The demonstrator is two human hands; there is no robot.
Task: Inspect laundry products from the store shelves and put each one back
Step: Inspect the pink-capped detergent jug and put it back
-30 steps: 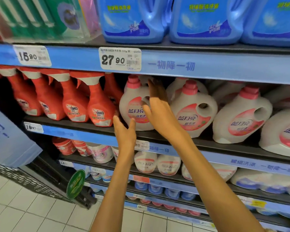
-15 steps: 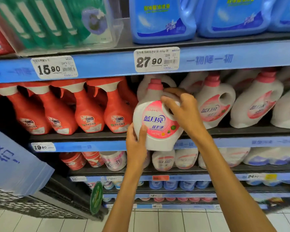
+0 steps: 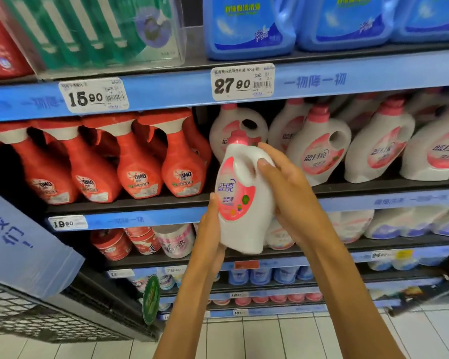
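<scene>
A white detergent bottle point(image 3: 241, 203) with a pink cap and pink label is held off the shelf, in front of the middle shelf point(image 3: 140, 203). My right hand point(image 3: 288, 193) grips its handle side, fingers curled round the handle. My left hand point(image 3: 210, 229) supports the bottle's lower left side and base, thumb against the label. The label faces left of me. More white bottles of the same kind point(image 3: 319, 149) stand on the shelf behind and to the right.
Red spray bottles point(image 3: 138, 161) fill the middle shelf's left part. Blue detergent jugs point(image 3: 246, 24) and a green boxed product point(image 3: 94, 29) stand on the top shelf. Lower shelves hold tubs and pouches. A blue sign over a wire basket point(image 3: 24, 255) juts out at left. White tiled floor lies below.
My right hand reached the bottle's handle and pulled it off the shelf, and my left hand came under it. Since then both hands have lowered and turned it.
</scene>
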